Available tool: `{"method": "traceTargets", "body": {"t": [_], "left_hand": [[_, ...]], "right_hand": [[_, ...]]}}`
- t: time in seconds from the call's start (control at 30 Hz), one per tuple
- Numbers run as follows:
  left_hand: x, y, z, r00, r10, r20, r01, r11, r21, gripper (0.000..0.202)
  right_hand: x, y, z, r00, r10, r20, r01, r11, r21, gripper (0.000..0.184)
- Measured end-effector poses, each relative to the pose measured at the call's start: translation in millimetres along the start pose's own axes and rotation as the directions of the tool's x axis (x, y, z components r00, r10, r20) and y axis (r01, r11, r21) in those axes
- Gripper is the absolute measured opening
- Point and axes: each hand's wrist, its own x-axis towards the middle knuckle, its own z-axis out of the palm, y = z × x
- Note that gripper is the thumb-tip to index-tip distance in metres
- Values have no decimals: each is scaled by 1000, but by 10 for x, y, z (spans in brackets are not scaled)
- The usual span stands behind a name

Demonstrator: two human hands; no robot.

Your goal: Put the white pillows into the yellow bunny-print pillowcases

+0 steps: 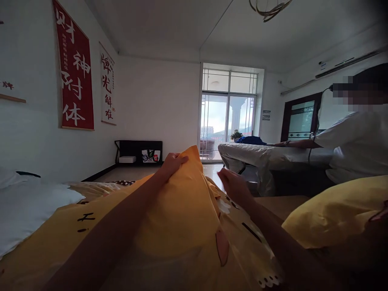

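My left hand (173,165) grips the raised edge of a yellow duvet cover (178,210), thumb on top. The cloth stands up in a peak there and spreads down toward me, with printed dark marks and a pink patch showing on it. To the right of the peak, my right hand (235,184) hovers with its fingers curled together, slightly blurred. Whether anything is pinched in it cannot be made out. A yellow pillow (336,210) lies right of my right forearm, and a white pillow or cushion (36,210) is at the left.
Across from me at the right, a person in a white top (357,141) reaches over a table with a plastic-like cover (251,153). Dark blue cloth (251,140) lies on it. A low black shelf (139,147) stands by the far wall, left of a glass door (227,121).
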Motion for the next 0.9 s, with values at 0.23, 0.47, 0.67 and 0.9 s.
{"method": "traceTargets", "body": {"t": [0.23,0.47,0.67,0.9], "left_hand": [[72,54,-23,993,76,93,-78,997,18,25],[60,332,35,965,250,-82,-165,817,553,29],[11,239,35,925,310,-220,-198,888,415,34],[68,116,-65,982,102,-162,-68,977,204,27]], "right_hand": [[-4,108,65,957,271,102,-290,905,312,33],[52,-950,375,936,350,47,-250,565,786,24],[147,-906,665,889,441,-125,-179,585,791,39],[64,-552,713,783,567,-255,-206,623,755,28]]}}
